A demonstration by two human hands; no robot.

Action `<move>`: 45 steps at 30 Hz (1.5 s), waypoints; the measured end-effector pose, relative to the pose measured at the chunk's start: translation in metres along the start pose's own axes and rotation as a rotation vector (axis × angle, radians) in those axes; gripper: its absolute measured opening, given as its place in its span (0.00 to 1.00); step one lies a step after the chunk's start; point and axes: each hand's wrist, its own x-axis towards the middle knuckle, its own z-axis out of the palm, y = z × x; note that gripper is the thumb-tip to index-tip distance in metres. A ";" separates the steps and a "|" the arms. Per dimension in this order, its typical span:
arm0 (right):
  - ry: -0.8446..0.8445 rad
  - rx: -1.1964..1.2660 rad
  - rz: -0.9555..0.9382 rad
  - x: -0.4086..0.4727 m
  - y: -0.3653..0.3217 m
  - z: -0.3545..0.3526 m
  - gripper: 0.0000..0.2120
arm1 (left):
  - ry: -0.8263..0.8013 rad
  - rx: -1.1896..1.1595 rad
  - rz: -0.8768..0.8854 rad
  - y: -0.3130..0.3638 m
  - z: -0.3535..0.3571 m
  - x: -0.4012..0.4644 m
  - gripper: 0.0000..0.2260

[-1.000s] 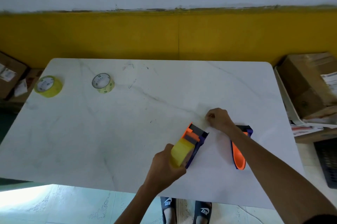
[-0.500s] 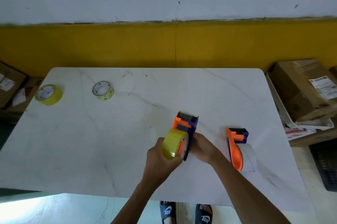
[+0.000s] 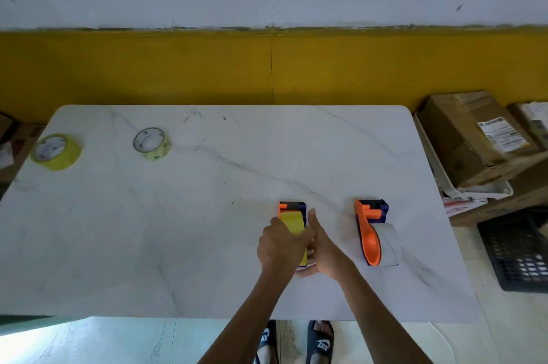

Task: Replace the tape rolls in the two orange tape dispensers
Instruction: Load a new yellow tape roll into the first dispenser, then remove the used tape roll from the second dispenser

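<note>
Tape dispenser (image 3: 292, 209) with its yellow roll (image 3: 293, 223) sits clasped between both hands (image 3: 281, 245) at the surface's (image 3: 178, 230) five o'clock, and uneven squeezing could cock that roll sideways.

The person is wearing nothing on either forearm: both arms are showing bare up to the frame's lower edge, with no sleeve, watch or bracelet. The left hand (image 3: 281, 245) and the right hand (image 3: 324, 251) are showing ungloved and ringless. Below the counter's (image 3: 148, 245) near edge, the feet are wearing black slide sandals (image 3: 320, 341) bearing white Nike lettering across the straps.
</note>
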 end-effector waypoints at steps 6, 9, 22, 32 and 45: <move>0.271 -0.485 0.177 -0.029 -0.029 -0.035 0.54 | -0.003 0.061 0.033 -0.012 0.002 0.008 0.23; 0.294 -0.338 0.079 -0.033 -0.026 -0.041 0.39 | -0.007 0.059 0.020 -0.011 0.004 0.007 0.23; 0.354 -0.274 -0.220 -0.027 -0.023 0.002 0.20 | -0.033 0.083 0.018 -0.014 0.006 0.000 0.33; 0.434 -0.280 -0.377 -0.119 -0.099 -0.008 0.20 | -0.073 -0.055 0.293 0.059 -0.093 -0.022 0.32; 0.496 -0.131 -0.583 -0.156 -0.091 -0.039 0.27 | -0.198 -0.418 0.232 0.110 -0.080 -0.044 0.19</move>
